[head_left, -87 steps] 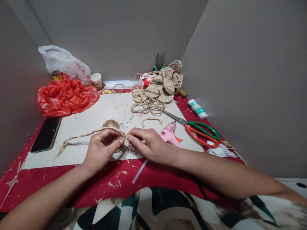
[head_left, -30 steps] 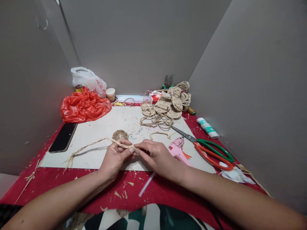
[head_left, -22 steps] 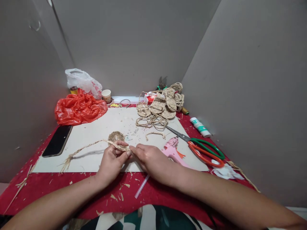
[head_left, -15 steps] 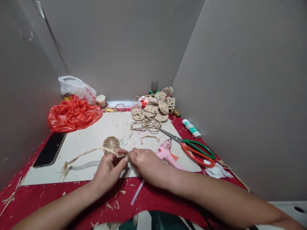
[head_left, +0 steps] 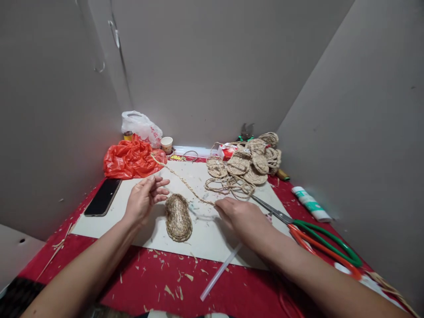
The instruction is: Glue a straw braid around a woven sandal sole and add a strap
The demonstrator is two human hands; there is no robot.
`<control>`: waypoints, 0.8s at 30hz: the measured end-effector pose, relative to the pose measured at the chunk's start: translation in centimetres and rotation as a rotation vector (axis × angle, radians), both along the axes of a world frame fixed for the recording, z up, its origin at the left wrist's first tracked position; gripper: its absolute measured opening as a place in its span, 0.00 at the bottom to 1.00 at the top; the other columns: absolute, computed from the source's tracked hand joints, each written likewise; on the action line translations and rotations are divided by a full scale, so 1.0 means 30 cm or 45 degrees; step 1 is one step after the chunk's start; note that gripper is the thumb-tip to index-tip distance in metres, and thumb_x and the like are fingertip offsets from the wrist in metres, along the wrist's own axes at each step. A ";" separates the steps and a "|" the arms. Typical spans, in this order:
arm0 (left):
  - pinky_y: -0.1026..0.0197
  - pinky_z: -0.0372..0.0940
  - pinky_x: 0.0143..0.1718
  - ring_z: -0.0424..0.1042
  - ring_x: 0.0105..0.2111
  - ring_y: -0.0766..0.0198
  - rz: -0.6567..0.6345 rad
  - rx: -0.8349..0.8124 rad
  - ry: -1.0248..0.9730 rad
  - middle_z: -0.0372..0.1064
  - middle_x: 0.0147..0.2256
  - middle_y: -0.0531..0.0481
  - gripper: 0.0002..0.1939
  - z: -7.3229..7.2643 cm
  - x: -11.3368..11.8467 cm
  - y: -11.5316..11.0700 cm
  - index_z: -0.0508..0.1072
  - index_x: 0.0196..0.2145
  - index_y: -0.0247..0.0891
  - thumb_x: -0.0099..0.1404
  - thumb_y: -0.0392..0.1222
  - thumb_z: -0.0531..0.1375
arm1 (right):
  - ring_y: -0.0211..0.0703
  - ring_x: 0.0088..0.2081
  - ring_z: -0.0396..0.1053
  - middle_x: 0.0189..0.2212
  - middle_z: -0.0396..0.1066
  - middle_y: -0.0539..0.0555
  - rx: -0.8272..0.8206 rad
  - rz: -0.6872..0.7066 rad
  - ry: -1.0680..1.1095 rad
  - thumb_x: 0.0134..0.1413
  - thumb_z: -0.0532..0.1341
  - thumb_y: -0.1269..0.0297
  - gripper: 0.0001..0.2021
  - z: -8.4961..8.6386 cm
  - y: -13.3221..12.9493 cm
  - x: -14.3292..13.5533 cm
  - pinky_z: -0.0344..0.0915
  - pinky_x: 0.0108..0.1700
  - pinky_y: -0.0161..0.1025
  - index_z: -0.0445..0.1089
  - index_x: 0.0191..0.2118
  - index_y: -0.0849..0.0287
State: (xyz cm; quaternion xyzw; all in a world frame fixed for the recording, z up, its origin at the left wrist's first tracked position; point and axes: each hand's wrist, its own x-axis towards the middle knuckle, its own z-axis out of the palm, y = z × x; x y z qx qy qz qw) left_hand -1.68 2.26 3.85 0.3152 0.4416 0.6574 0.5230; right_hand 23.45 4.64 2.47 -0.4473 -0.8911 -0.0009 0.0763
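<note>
Tan and tightly coiled, the sole-shaped piece (head_left: 179, 221) lies below and left of the frame's centre. Right of centre, the right hand (head_left: 243, 217), palm down, pinches a braided cord (head_left: 189, 187); centre left, the left hand (head_left: 144, 196) tilts upward, fingers loosely spread.

Phone (head_left: 103, 197) lies screen up, dark, just in front of crumpled red bag (head_left: 127, 160); white bag (head_left: 143, 129) behind. Cup (head_left: 167, 145) upright beside it. Right side: green-and-white cylinder (head_left: 310, 204) on its side, perhaps a roll.
</note>
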 end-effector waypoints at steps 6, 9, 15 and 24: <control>0.67 0.68 0.21 0.73 0.20 0.66 -0.225 -0.383 -0.101 0.76 0.31 0.36 0.15 -0.056 0.006 0.019 0.68 0.31 0.31 0.66 0.47 0.56 | 0.40 0.31 0.69 0.30 0.73 0.54 -0.071 0.155 0.103 0.58 0.53 0.73 0.09 -0.016 -0.024 -0.016 0.55 0.33 0.35 0.71 0.33 0.60; 0.67 0.67 0.19 0.71 0.17 0.66 -0.405 -0.529 -0.024 0.75 0.27 0.37 0.18 -0.078 0.014 0.015 0.68 0.28 0.31 0.65 0.51 0.55 | 0.39 0.30 0.68 0.29 0.72 0.54 -0.075 0.203 0.168 0.59 0.52 0.72 0.10 -0.009 -0.050 -0.020 0.56 0.32 0.34 0.71 0.34 0.60; 0.75 0.57 0.14 0.59 0.13 0.78 -0.379 -0.363 -0.149 0.74 0.30 0.40 0.10 -0.080 0.017 0.020 0.73 0.34 0.28 0.64 0.40 0.59 | 0.36 0.26 0.64 0.27 0.70 0.51 -0.240 0.438 0.142 0.59 0.53 0.72 0.09 0.017 -0.132 -0.043 0.54 0.29 0.33 0.68 0.31 0.60; 0.76 0.45 0.10 0.49 0.12 0.81 -0.182 -0.213 -0.153 0.68 0.24 0.49 0.05 -0.042 -0.068 0.057 0.74 0.32 0.27 0.60 0.34 0.62 | 0.34 0.24 0.61 0.26 0.70 0.51 -0.435 0.658 -0.008 0.59 0.53 0.75 0.09 0.054 -0.194 -0.069 0.53 0.28 0.32 0.67 0.30 0.61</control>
